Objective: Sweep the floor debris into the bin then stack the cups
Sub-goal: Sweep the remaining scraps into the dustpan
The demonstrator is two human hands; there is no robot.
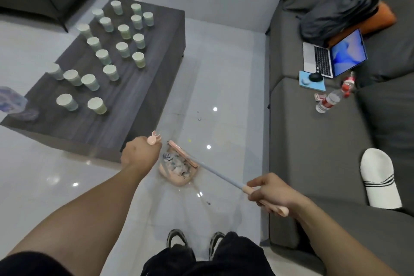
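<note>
- Debris is lying piled inside my pink dustpan on the pale floor, straight ahead of my shoes; it is grey-white and crumpled, too blurred for me to say what the pieces are.
- At the far left edge, something bluish and translucent is sitting on the corner of the dark table, cut off by the picture's border, and I cannot tell what it is.
- Cups, pale green, are standing apart from one another all over that table, upside down as far as I can judge, none stacked.
- My left hand is gripping a pink handle top, fingers curled tight round it; the hand is hiding the shaft below, so I cannot see how it is joining the dustpan.
- A few dark specks are lying on the floor beyond the pan, too small to identify.
- Broom head, a pink bar, is resting at the dustpan's far rim, touching the pile.
- My right hand is holding the broom's handle where blue shaft is meeting pink grip, fingers wrapped round it, thumb lying along the top.
- On the grey sofa at right, an open laptop, water bottles and a white-socked foot are resting.
</note>
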